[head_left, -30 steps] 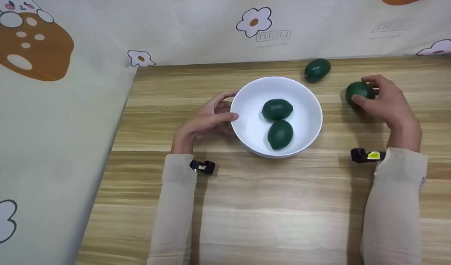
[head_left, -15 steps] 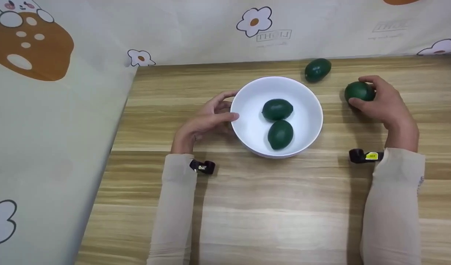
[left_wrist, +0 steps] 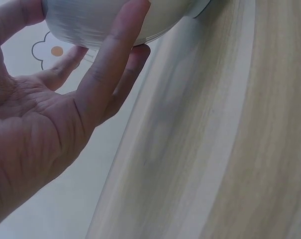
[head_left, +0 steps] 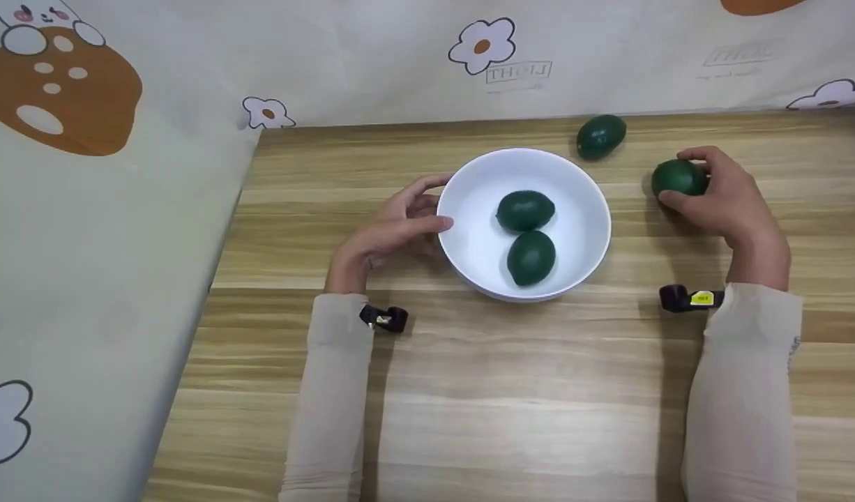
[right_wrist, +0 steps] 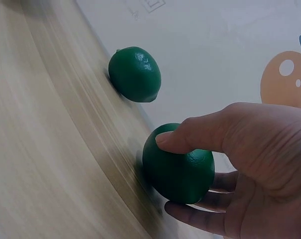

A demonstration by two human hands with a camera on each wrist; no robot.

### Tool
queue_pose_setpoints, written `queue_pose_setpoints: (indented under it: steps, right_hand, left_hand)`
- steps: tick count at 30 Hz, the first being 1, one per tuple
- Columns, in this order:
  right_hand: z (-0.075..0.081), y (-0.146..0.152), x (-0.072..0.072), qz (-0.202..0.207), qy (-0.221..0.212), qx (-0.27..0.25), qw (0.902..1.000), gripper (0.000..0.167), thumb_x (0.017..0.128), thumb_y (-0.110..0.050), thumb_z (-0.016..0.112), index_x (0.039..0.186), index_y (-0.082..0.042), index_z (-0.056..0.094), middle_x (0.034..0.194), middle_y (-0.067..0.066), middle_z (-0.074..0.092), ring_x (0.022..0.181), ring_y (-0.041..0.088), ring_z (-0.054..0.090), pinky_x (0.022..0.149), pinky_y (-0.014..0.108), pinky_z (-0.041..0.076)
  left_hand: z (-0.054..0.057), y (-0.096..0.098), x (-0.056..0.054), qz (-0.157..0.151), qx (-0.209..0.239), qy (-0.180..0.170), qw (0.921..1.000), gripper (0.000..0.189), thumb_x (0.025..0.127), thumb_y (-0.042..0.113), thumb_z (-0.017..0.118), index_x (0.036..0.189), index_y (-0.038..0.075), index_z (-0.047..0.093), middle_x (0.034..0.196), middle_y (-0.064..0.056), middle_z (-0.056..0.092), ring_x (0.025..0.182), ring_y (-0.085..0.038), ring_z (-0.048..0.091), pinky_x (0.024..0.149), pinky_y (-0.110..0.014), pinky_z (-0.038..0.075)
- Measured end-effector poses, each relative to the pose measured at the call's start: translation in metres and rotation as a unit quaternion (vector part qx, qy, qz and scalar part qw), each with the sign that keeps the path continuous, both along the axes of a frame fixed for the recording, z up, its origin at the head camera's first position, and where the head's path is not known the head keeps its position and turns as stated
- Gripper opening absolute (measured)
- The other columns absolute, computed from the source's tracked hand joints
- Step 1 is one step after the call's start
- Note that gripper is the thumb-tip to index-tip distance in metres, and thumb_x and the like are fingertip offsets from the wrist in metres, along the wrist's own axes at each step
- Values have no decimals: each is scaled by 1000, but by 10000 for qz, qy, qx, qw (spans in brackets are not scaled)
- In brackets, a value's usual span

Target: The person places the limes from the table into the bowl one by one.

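A white bowl [head_left: 469,259] holds two dark green limes, one lime [head_left: 526,211] lying behind the other lime [head_left: 531,258]. At its left side my left hand [head_left: 399,223] grips it, the thumb over the rim. Fingers [left_wrist: 103,74] press on the outer wall in the left wrist view. Right of the bowl, my right hand [head_left: 724,192] holds a third lime [head_left: 679,178] between thumb and fingers. In the right wrist view the thumb lies across this lime [right_wrist: 177,172] and the other fingers are partly hidden behind it. Whether it touches the table I cannot tell.
Another green lime [head_left: 602,137] lies behind the bowl to the right, close to the patterned backdrop [head_left: 372,63]. The wood-grain table [head_left: 525,390] ends at that backdrop at the back and at the left.
My right hand has shifted slightly to the left with the lime in it. The left hand and the bowl stay in place.
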State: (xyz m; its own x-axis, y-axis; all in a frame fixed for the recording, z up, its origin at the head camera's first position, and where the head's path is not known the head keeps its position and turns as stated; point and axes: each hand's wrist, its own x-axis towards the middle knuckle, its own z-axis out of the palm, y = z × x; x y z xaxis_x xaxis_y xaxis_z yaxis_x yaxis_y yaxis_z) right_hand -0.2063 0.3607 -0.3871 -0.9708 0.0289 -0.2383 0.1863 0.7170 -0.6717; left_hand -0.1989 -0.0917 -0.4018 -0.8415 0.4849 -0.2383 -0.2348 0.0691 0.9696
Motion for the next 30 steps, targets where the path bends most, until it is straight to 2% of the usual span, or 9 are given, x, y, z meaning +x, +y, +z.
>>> queue_pose_setpoints:
  steps: [4, 13, 26, 30]
  right_hand:
    - [0, -1, 0, -9, 11, -30, 10000, 74, 102, -28, 67, 163, -9, 30, 167, 34, 27, 144, 56, 34, 118, 76, 33]
    - [1, -4, 1, 37, -20, -37, 10000, 73, 101, -28, 69, 161, -9, 32, 166, 33, 30, 144, 55, 35, 117, 77, 33]
    - [3, -10, 1, 122, 58, -65, 9999, 71, 99, -26, 72, 156, -6, 36, 159, 33, 36, 139, 55, 39, 116, 75, 36]
    - [4, -10, 1, 81, 11, -36, 10000, 73, 99, -31, 73, 157, -6, 36, 161, 33, 36, 140, 55, 38, 116, 75, 36]
  left_hand:
    - [0, 0, 1, 1, -11, -20, 10000, 72, 92, 13, 74, 158, 25, 46, 144, -16, 61, 112, -28, 69, 82, -47, 64]
    - [1, 0, 1, 19, -100, -53, 9999, 72, 92, 15, 75, 157, 26, 46, 145, -15, 61, 110, -27, 69, 78, -40, 62]
    - [0, 0, 1, 70, 72, -93, 9999, 73, 92, 12, 74, 158, 23, 46, 144, -17, 61, 111, -27, 70, 82, -43, 64]
    - [-1, 1, 1, 99, 26, -111, 9999, 73, 91, 12, 74, 158, 24, 46, 144, -16, 61, 114, -27, 69, 83, -42, 64]
